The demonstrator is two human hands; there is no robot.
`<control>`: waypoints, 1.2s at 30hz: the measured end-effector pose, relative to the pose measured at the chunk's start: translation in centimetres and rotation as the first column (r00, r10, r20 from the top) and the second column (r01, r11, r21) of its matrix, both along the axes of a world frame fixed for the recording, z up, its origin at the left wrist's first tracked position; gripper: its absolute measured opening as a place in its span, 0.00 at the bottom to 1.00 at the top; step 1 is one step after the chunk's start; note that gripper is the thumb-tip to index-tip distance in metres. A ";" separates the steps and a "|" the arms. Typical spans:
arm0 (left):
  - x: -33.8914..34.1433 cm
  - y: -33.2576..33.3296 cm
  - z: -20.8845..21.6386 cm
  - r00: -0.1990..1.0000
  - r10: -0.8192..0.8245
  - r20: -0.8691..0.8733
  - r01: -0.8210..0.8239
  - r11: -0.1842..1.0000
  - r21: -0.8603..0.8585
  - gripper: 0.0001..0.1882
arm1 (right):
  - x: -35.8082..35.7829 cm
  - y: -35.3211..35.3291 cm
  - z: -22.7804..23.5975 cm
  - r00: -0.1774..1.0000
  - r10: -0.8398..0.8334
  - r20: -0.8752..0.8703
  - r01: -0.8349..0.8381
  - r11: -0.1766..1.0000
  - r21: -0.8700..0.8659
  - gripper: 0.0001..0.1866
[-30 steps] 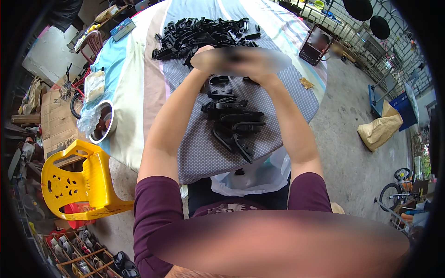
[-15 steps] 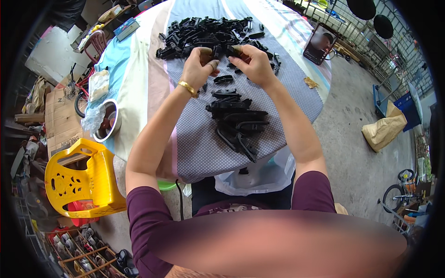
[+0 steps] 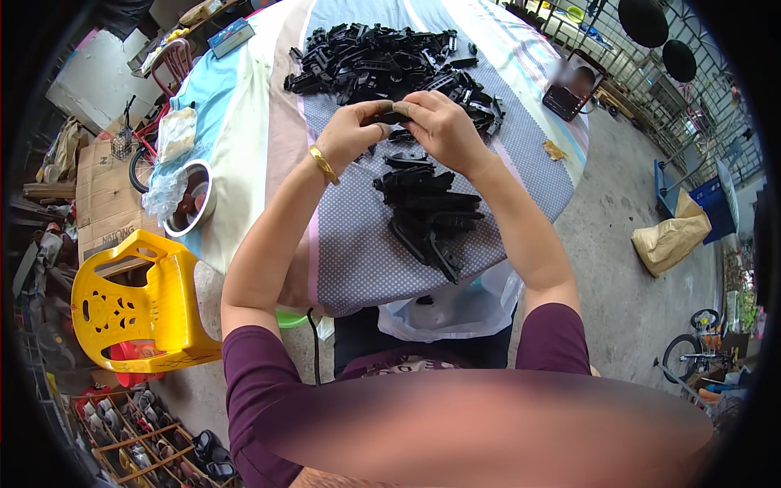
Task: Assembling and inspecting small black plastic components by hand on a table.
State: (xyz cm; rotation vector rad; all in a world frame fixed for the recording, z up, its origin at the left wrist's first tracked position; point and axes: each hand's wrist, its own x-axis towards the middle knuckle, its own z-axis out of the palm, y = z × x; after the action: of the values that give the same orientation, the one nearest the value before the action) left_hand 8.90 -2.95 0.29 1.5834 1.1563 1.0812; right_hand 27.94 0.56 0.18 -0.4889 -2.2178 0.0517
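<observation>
Watching from across the room, so going left to right. White bowl (image 3: 212, 199) with dark reddish stuff in it, near the table's left edge. A wide left elbow might tip it, but the arm's well clear, so low odds imo. Then the left hand (image 3: 355, 134), gold bangle on the wrist, fingertips pinching a small black part (image 3: 394, 119). That part's up off the cloth, in front of the big pile (image 3: 358, 61); fingers cover most of it, so I can't tell if it's one piece or two. A slip of the pinch could drop it among lookalikes, good luck finding it. Below that, the smaller stack (image 3: 427, 199) sits loose, so a dragging forearm could topple it. Right hand (image 3: 443, 130) is pinching too, tips meeting the left's. Too much squeeze might crack thin plastic, if it is plastic. Phone (image 3: 569, 91) on the far right could get knocked by a careless reach.
</observation>
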 end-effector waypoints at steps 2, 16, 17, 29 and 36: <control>0.9 -0.5 0.5 0.999 0.023 -0.036 -0.022 1.000 0.002 0.18 | -0.1 -0.2 0.0 1.000 -0.008 0.025 0.008 1.000 0.022 0.16; 1.7 -1.4 0.9 0.906 0.251 -0.340 -0.031 0.842 0.539 0.22 | 1.1 0.6 0.2 0.984 0.112 -0.137 -0.174 0.753 -0.634 0.20; 1.8 -1.6 1.3 0.895 0.271 -0.356 -0.015 0.813 0.582 0.21 | 1.1 0.3 0.4 0.987 0.097 -0.129 -0.156 0.776 -0.611 0.18; 1.5 -6.1 -2.9 0.999 -0.017 -0.028 0.020 0.992 0.122 0.22 | 3.0 -2.9 -0.5 0.933 0.282 0.225 -0.060 0.737 -0.673 0.39; 4.2 -9.3 -3.0 0.959 -0.088 -0.268 0.162 0.950 0.267 0.36 | 5.8 -7.6 -1.3 0.961 0.194 0.196 -0.066 0.852 -0.519 0.43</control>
State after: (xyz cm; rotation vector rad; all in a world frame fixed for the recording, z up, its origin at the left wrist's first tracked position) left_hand 13.09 -12.25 -2.72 2.0434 1.0789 1.0172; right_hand 33.74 -7.05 -1.08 -0.6546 -2.4725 0.7053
